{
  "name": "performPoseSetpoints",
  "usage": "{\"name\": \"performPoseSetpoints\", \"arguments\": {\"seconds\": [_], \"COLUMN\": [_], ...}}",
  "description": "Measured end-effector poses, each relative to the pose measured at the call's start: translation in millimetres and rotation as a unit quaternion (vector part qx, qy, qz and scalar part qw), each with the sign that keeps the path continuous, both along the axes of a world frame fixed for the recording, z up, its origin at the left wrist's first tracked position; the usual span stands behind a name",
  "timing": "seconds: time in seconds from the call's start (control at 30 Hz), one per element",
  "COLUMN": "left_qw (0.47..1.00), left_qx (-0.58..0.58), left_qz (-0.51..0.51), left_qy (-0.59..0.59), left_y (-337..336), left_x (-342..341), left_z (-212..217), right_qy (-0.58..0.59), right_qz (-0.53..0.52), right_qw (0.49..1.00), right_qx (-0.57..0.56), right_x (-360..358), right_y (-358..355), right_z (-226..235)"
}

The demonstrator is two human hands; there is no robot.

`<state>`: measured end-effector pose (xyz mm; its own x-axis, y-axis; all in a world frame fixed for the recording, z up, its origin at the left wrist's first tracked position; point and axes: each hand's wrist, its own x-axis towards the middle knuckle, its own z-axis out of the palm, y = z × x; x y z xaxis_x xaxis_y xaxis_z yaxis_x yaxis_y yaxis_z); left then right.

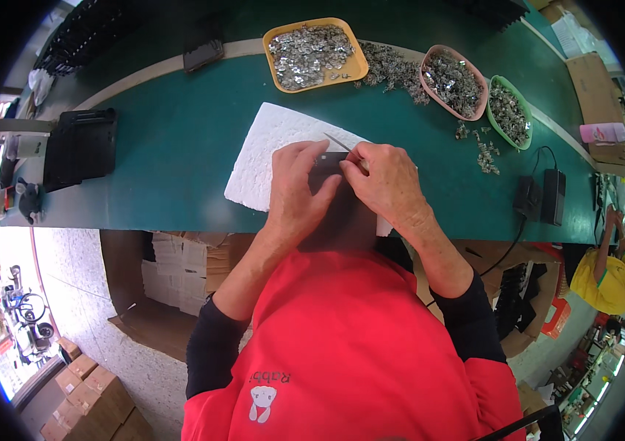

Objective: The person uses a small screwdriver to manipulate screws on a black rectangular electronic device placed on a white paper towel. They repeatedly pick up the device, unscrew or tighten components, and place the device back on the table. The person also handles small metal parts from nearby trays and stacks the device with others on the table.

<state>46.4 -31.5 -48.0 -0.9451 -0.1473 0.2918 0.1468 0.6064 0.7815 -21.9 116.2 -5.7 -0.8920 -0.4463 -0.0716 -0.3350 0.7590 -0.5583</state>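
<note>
We see the dark piece point(342, 212) over the near part of the white foam board point(261, 158) on the desk point(173, 154). The left hand point(301, 180) bends by its left side, but we can't tell if it grips; the right hand point(386, 180) pinches a thin metal tool point(338, 141). We guess the piece is light, smooth and a bit slippery, best held by its 2 side edges.

Workshop: green bench point(180, 151), trays point(357, 67) of metal parts point(311, 55) (cartons point(96, 400) stacked nearby).
</note>
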Motion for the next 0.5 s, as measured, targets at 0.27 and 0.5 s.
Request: {"name": "performPoseSetpoints", "arguments": {"seconds": [0.27,0.5], "left_qw": [0.993,0.974], "left_qx": [0.098,0.201], "left_qz": [0.056,0.08], "left_qy": [0.047,0.072], "left_y": [12,19], "left_x": [1,3], "left_z": [1,5], "right_qy": [0.044,0.083], "right_qz": [-0.061,-0.077], "right_qw": [0.996,0.992], "right_qx": [0.054,-0.06], "right_x": [4,8], "right_y": [-14,-11], "right_z": [-2,-6]}}
